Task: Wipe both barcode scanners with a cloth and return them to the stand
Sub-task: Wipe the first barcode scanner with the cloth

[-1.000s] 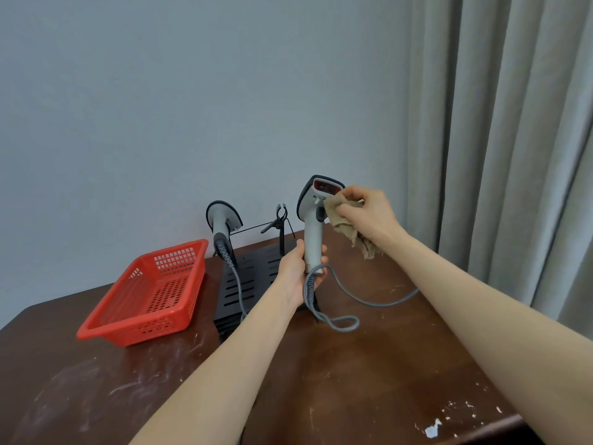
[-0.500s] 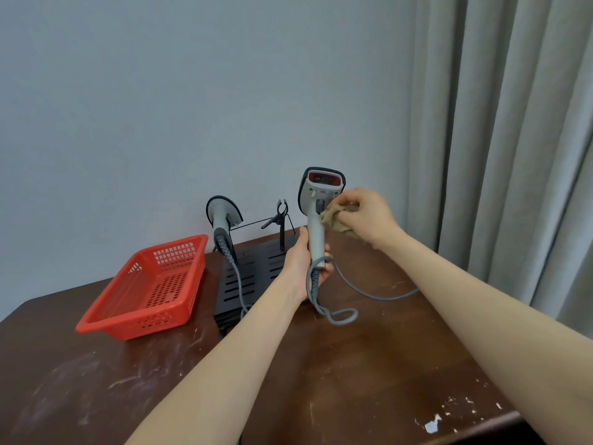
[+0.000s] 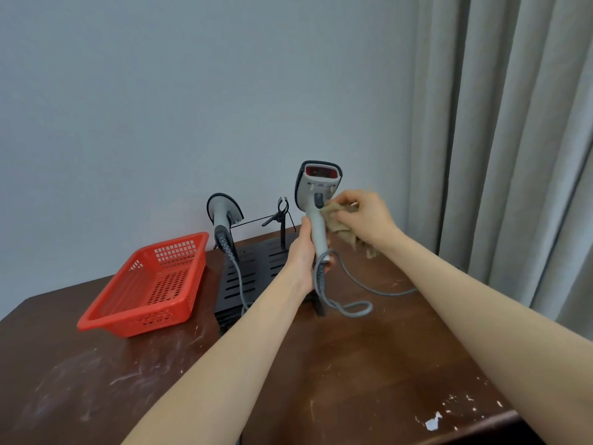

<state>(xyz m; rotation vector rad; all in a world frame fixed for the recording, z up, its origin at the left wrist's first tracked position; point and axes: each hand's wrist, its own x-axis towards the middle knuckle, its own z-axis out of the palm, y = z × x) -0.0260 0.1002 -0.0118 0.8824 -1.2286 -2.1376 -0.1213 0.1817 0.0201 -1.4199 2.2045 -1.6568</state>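
Note:
My left hand (image 3: 301,252) grips the lower handle of a grey barcode scanner (image 3: 316,194) and holds it upright above the table, its red window facing me. My right hand (image 3: 362,216) holds a crumpled tan cloth (image 3: 340,224) against the scanner's handle just below the trigger. The scanner's grey cable (image 3: 349,303) loops down onto the table. A second grey scanner (image 3: 223,216) sits in the left cradle of the black stand (image 3: 250,277). The stand's right clip (image 3: 281,210) holds nothing.
A red perforated plastic basket (image 3: 150,284) sits left of the stand on the dark wooden table (image 3: 369,364). A grey wall is behind, and grey curtains (image 3: 513,139) hang at the right. White paint chips mark the table's front right edge.
The scanner has turned upright with its window toward me. My right hand with the cloth has slid down from the scanner's head to the handle below the trigger.

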